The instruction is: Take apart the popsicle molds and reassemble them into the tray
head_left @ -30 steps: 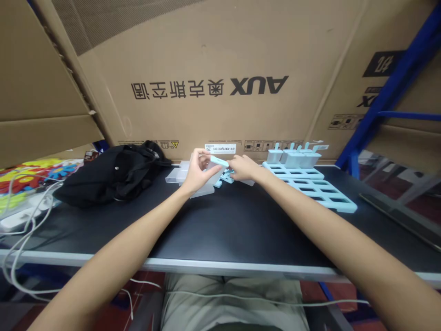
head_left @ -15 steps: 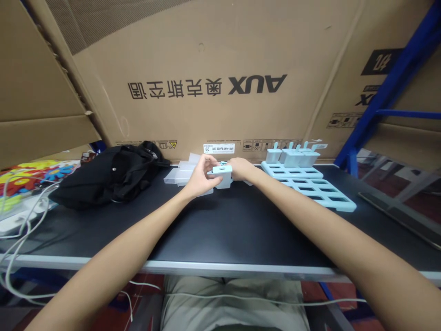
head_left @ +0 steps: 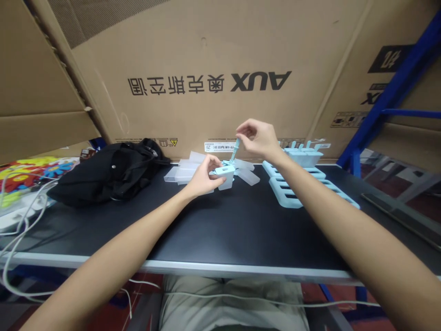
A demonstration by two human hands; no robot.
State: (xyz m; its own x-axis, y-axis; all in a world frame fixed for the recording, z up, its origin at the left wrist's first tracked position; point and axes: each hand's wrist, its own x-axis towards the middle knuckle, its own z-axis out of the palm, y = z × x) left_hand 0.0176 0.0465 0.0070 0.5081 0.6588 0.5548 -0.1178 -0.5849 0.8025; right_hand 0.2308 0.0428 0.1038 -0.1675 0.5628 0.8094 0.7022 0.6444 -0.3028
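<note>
My left hand (head_left: 205, 177) grips a popsicle mold (head_left: 226, 183) with a light blue slotted lid, held just above the table. Pinched between the fingers of my right hand (head_left: 258, 137) is a light blue popsicle stick (head_left: 236, 149); it hangs tilted, its lower end close behind the lid. Around the left hand lie several clear mold cups (head_left: 184, 172), and another clear cup (head_left: 248, 176) rests to the right. Light blue pieces behind the held mold are partly hidden. Assembled molds with upright sticks (head_left: 305, 157) stand in a light blue rack (head_left: 291, 202), partly covered by my right forearm.
A black cloth bag (head_left: 110, 172) lies at the left beside colourful flower-shaped pieces (head_left: 20, 177) and white cables (head_left: 25, 220). Large cardboard (head_left: 179, 41) walls off the back of the black table (head_left: 220, 230). A blue metal post (head_left: 389, 92) rises at the right.
My right hand has lifted away from the mold, up and to the right, bringing up a popsicle stick. My left hand still holds the mold, shifted slightly right.
</note>
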